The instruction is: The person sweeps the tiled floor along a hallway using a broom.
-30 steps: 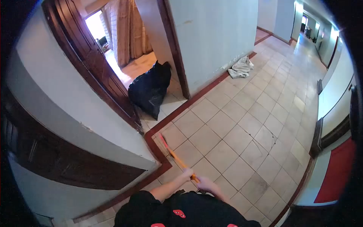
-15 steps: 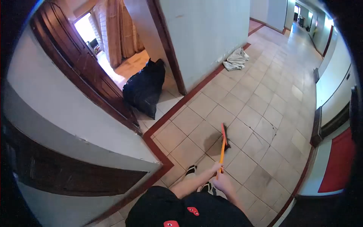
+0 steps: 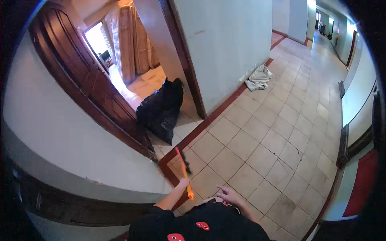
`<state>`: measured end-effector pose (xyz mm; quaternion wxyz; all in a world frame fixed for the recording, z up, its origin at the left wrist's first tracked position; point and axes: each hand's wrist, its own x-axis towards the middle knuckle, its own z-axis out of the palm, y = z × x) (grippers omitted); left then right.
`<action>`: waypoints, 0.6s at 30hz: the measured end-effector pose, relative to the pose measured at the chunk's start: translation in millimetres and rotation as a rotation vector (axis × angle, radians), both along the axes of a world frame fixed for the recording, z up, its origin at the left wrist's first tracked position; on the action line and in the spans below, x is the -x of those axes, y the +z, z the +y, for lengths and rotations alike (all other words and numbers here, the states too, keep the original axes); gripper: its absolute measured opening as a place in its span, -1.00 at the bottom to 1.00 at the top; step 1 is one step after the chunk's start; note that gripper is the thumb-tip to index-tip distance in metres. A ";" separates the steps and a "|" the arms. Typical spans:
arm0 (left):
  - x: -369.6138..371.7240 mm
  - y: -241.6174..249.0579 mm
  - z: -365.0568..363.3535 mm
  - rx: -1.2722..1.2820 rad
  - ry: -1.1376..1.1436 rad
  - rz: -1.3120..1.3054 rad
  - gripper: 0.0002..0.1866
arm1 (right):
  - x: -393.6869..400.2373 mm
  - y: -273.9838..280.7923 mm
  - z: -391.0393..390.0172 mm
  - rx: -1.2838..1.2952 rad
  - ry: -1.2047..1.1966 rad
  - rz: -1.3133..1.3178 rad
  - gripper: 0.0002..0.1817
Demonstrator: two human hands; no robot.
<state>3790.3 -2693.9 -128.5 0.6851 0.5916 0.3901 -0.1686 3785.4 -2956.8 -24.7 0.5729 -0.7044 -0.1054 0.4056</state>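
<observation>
My left hand (image 3: 184,183) is closed round the orange handle of a broom (image 3: 185,170), near the handle's end. The broom's red head with dark bristles lies on the floor tiles beside the dark red border, just below a full black bag (image 3: 163,110) in the doorway. To the right, my right hand (image 3: 229,195) is off the handle, its fingers apart and nothing in it, in front of my black shirt (image 3: 189,225) with red hearts.
A brown wooden door (image 3: 86,76) stands open at the left. A crumpled pale cloth (image 3: 259,77) lies by the wall farther up the tiled corridor (image 3: 277,120). Dark fine strands lie on the tiles at the right, near a red panel (image 3: 362,184) on the wall.
The broom has swung left, from mid-floor to the border near the black bag, with my left hand. My right hand has let go of the handle and opened. The view has shifted slightly.
</observation>
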 end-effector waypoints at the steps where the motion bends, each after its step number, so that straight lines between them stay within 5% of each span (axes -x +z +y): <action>1: -3.0 -1.5 1.2 0.038 0.018 0.019 -0.94 | -6.0 -0.4 0.2 0.033 -0.046 0.045 -0.46; 4: -10.8 -5.6 -2.6 0.150 0.052 0.088 -0.95 | -21.2 6.8 -3.4 0.122 -0.122 0.024 -0.49; 8: -36.0 -109.8 -23.5 0.172 -0.105 0.278 -0.92 | -20.5 4.9 -7.6 0.139 -0.324 0.106 -0.54; 11: -74.5 -123.0 -67.7 0.776 -0.369 0.440 -0.88 | -18.2 2.3 -10.9 0.230 -0.409 -0.015 -0.47; 13: -97.0 -62.7 -120.5 0.966 -0.579 0.287 -0.87 | -7.7 -13.6 -12.1 0.182 -0.418 -0.080 -0.48; 18: -164.3 -11.7 -252.3 0.900 -0.686 0.798 -0.87 | 24.8 -13.8 -9.5 0.371 -0.703 -0.103 -0.51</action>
